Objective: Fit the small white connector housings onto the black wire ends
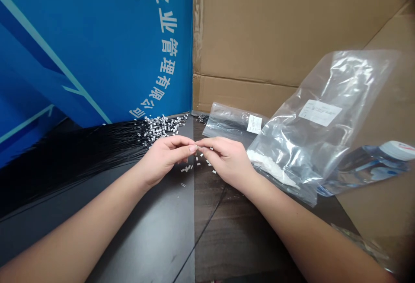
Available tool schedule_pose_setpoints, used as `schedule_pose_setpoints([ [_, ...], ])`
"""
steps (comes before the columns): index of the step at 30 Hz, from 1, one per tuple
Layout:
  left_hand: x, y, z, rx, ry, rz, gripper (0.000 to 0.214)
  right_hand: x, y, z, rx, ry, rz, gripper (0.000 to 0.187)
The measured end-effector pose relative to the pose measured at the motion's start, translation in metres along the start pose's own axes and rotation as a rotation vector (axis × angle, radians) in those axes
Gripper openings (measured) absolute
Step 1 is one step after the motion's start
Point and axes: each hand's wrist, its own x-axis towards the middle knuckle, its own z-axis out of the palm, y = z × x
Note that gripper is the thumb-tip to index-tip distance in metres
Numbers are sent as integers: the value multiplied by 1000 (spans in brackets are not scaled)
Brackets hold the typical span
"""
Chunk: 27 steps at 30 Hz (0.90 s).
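My left hand (167, 155) and my right hand (228, 157) meet fingertip to fingertip above the table, each in a pinch. Something tiny and pale shows where the tips touch, too small to name. A thin black wire (207, 222) comes out from under my right hand and runs down towards the near edge. Small white pieces (187, 168) lie scattered below the fingers. Left of my left hand, a large bundle of black wires (74, 157) ends in many white tips (158, 127).
A clear plastic bag (327, 84) with white pieces in its bottom leans at the right, beside a lying water bottle (366, 166). A smaller labelled bag (227, 121) of black wires lies behind my hands. A blue panel (97, 36) and cardboard (259, 23) wall the back.
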Motion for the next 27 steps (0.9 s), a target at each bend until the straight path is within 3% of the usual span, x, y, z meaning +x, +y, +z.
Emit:
schedule_pose_setpoints([
  [13, 0, 3, -6, 179, -72, 35, 27, 2, 1, -2, -20, -98, 9, 20],
  [21, 0, 4, -4, 132, -52, 19, 30, 0, -1, -1, -49, -92, 3, 22],
  [27, 0, 3, -1, 108, -41, 2, 32, 0, -2, -1, -150, -164, 5, 26],
])
